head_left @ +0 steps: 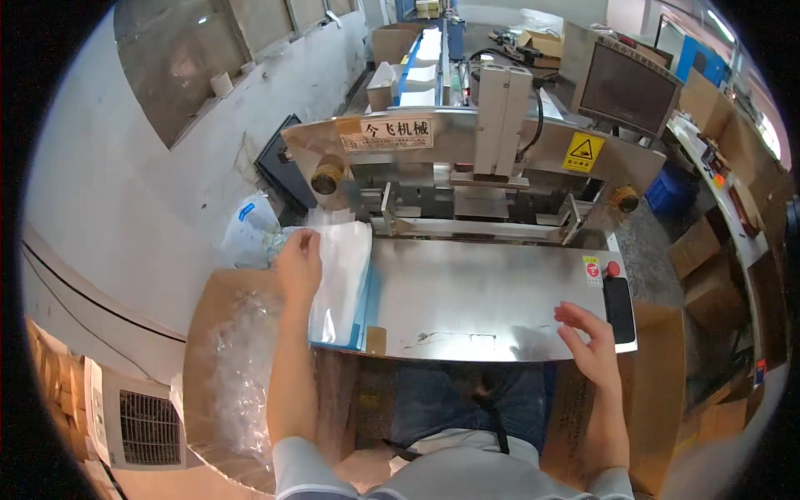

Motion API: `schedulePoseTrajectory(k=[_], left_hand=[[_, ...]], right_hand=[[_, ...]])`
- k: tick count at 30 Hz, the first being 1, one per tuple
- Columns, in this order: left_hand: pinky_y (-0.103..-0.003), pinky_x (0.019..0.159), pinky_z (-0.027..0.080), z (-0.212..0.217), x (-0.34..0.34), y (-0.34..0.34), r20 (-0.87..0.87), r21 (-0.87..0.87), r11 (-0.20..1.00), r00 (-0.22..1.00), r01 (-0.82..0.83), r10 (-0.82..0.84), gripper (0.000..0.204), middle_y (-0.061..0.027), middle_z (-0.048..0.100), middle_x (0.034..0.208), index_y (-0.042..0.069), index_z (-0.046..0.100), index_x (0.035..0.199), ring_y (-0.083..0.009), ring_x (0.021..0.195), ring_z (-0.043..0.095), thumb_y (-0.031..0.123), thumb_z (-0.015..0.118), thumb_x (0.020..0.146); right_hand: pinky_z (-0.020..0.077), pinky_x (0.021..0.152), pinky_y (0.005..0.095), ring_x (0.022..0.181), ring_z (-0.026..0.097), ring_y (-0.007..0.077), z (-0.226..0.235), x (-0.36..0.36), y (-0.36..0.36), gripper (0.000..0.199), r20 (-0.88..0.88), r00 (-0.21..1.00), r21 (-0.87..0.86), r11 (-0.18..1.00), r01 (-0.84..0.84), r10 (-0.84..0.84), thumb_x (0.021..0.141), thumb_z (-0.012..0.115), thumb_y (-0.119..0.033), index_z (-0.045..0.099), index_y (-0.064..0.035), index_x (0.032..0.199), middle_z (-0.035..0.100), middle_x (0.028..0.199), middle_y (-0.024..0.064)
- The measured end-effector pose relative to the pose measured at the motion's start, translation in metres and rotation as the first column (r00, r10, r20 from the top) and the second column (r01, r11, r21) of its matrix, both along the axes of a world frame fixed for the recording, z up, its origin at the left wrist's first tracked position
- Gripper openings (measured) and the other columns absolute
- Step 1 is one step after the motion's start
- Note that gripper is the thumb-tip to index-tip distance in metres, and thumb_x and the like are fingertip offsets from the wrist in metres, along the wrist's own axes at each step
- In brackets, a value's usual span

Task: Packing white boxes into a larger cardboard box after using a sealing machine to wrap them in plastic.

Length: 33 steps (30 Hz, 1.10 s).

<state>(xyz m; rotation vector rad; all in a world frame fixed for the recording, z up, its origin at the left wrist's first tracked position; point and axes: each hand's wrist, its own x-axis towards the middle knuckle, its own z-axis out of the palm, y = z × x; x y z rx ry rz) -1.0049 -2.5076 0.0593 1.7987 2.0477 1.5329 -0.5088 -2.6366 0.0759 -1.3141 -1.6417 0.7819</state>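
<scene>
Left hand [298, 265]: curling its fingers at the stack's left side; whether it is gripping a sheet, I cannot tell.
Stack of glossy white film [342, 271]: lying along the left edge of the steel bench [467, 292]; looking light, limp, slippery and easily creased, probably best pinched by one corner.
Right hand [592, 340]: hovering open, empty, near the bench's front right corner.

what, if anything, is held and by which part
The right hand holds nothing; whether the left hand, beside the plastic stack, grips anything is unclear.
</scene>
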Motion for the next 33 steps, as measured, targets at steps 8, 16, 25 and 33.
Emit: schedulePoseTrajectory(k=[8, 16, 25, 33], left_hand=[[-0.039, 0.073, 0.052, -0.026, -0.036, 0.010, 0.035, -0.045, 0.996, 0.996, -0.076, 0.077, 0.026, -0.0177, 0.071, 0.087, -0.001, 0.068, 0.111, -0.0299, 0.080, 0.070, 0.018, 0.063, 0.095], [-0.032, 0.081, 0.053, 0.006, 0.000, -0.004, 0.097, 0.242, 0.970, 0.994, 0.021, -0.045, 0.023, -0.0173, 0.072, 0.086, 0.000, 0.065, 0.115, -0.0192, 0.089, 0.071, 0.017, 0.060, 0.099], [-0.032, 0.072, 0.057, 0.060, 0.189, -0.126, 0.100, -0.116, 0.745, 0.754, 0.657, -0.650, 0.016, -0.0129, 0.076, 0.094, 0.002, 0.070, 0.110, -0.0218, 0.083, 0.075, 0.005, 0.063, 0.095], [-0.026, 0.061, 0.054, 0.013, 0.211, -0.147, 0.661, -0.213, 0.652, 0.598, 0.728, -0.452, 0.014, -0.0075, 0.073, 0.079, -0.002, 0.069, 0.101, -0.0102, 0.070, 0.068, 0.012, 0.066, 0.097]], right_hand=[[0.0531, 0.094, 0.0340, 0.107, 0.068, 0.0218, -0.005, -0.006, -0.003, 0.039, -0.032, 0.996, -0.038, 0.996, -0.086, 0.085, 0.088, 0.071, -0.004, 0.063, 0.0009, 0.126, 0.072, 0.114, 0.0150], [0.0537, 0.094, 0.0335, 0.109, 0.068, 0.0223, 0.000, -0.006, -0.003, 0.041, -0.021, 0.997, -0.023, 0.996, -0.081, 0.081, 0.088, 0.070, -0.004, 0.063, 0.0003, 0.128, 0.069, 0.119, 0.0162], [0.0473, 0.101, 0.0427, 0.119, 0.060, 0.0362, 0.045, -0.076, 0.030, 0.052, 0.074, 0.997, 0.494, 0.869, -0.027, -0.011, 0.082, 0.080, -0.022, 0.061, -0.0029, 0.126, 0.062, 0.125, 0.0211], [0.0539, 0.065, 0.0383, 0.077, 0.069, 0.0311, 0.019, -0.061, 0.012, 0.010, 0.166, 0.966, 0.241, 0.942, -0.233, 0.197, 0.087, 0.074, -0.014, 0.071, -0.0050, 0.086, 0.070, 0.085, 0.0107]])
